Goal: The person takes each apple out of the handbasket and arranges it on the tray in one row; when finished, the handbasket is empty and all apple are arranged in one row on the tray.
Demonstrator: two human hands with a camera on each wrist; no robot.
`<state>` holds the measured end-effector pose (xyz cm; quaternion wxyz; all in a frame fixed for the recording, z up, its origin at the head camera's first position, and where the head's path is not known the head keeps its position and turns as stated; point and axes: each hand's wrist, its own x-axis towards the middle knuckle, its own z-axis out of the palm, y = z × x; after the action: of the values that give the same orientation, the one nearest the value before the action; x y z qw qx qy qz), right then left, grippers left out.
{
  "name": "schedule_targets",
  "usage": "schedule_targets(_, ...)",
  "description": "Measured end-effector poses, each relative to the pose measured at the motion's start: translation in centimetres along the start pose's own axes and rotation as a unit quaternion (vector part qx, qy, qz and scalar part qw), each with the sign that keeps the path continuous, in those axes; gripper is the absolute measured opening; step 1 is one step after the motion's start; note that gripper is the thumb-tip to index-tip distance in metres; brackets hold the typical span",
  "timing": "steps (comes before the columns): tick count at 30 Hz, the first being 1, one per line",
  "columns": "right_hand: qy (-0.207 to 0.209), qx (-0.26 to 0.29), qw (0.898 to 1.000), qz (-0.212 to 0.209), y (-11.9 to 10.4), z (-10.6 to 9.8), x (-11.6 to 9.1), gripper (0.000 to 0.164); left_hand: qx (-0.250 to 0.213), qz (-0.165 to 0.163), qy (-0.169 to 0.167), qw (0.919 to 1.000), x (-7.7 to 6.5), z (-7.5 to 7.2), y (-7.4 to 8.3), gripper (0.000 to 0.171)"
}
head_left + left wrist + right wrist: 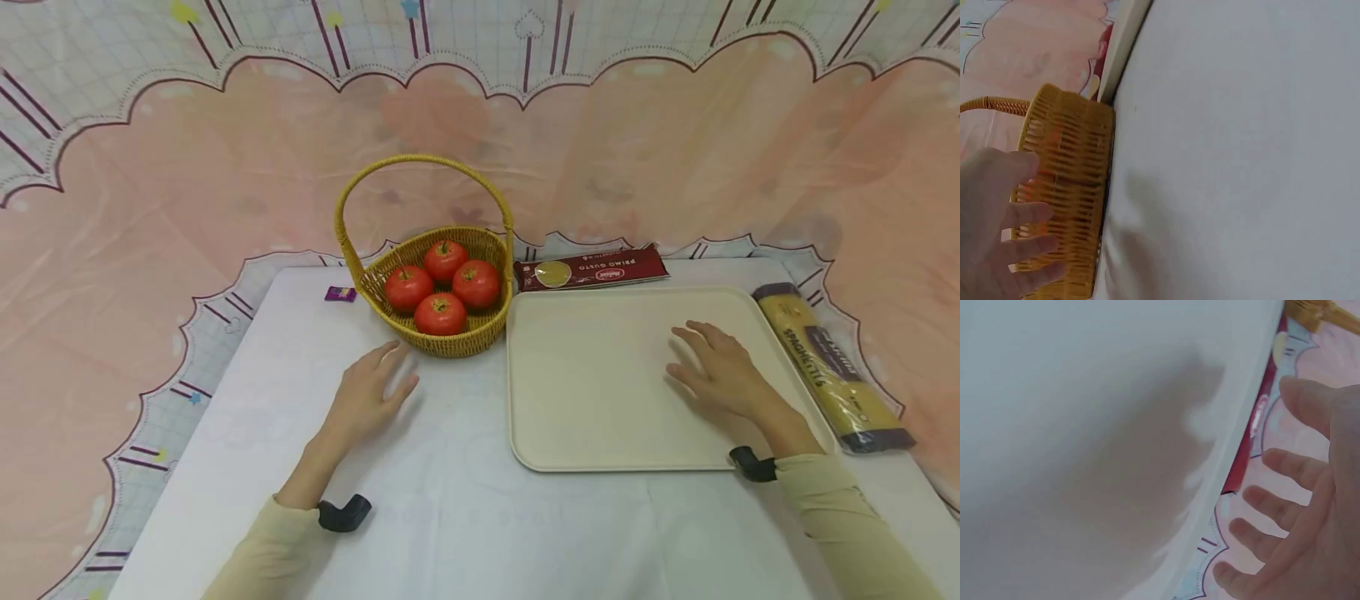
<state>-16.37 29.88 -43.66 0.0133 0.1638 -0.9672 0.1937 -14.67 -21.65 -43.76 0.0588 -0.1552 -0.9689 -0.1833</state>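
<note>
My left hand [367, 393] hovers in front of a yellow wicker basket [457, 345], fingers spread and holding nothing. Inside the basket sit several red tomatoes [439, 314], and its tall handle arches above them. In the left wrist view the left fingers [1032, 247] overlap the woven basket side [1072, 162]. Over the right part of a cream tray [585, 383] is my right hand [720, 371], its fingers relaxed and apart. In the right wrist view the right hand [1297, 506] is likewise without anything in it, and its shadow falls on the tray surface [1054, 425].
Behind the tray lies a dark red pasta packet [592, 268]. A yellow spaghetti packet [832, 367] lies along the tray's right side. A small purple packet [341, 294] is left of the basket. All stand on a white-covered table [465, 533] before a patterned cloth [675, 167].
</note>
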Motion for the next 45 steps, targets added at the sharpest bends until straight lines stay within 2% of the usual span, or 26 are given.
schedule_targets(6, 0.02, 0.052, 0.998, -0.01, -0.8, 0.5, 0.6, 0.051, -0.087, 0.003, 0.036, 0.9955, -0.2, 1.7, 2.2, 0.036)
schedule_targets(10, 0.032, 0.075, 0.997, -0.015, -1.4, 0.9, 1.1, 0.047, -0.119, 0.009, 0.045, 0.9919, -0.3, 3.0, 3.6, 0.031)
schedule_targets(17, 0.029, 0.118, 0.993, -0.013, -2.4, 1.5, 1.6, 0.044, -0.154, 0.04, 0.047, 0.9862, -0.2, 5.2, 5.6, 0.031)
schedule_targets(25, 0.015, 0.124, 0.992, -0.016, -3.2, 1.9, 2.4, 0.044, -0.204, 0.034, 0.025, 0.978, 0.3, 6.8, 7.2, 0.037)
schedule_targets(29, 0.026, 0.122, 0.992, -0.024, -3.5, 1.9, 2.9, 0.042, -0.201, 0.046, 0.028, 0.9782, 0.6, 7.6, 8.0, 0.038)
schedule_targets(33, 0.037, 0.118, 0.992, -0.035, -3.9, 1.8, 3.4, 0.042, -0.171, 0.052, 0.034, 0.9832, 0.6, 8.1, 8.9, 0.045)
schedule_targets(40, 0.055, 0.112, 0.991, -0.055, -4.5, 1.5, 4.6, 0.042, -0.121, 0.052, 0.01, 0.9913, 0.4, 8.8, 10.6, 0.064)
schedule_targets(45, 0.057, 0.112, 0.989, -0.074, -5.1, 1.5, 5.4, 0.042, -0.109, 0.049, -0.006, 0.9928, 0.0, 9.2, 11.2, 0.066)
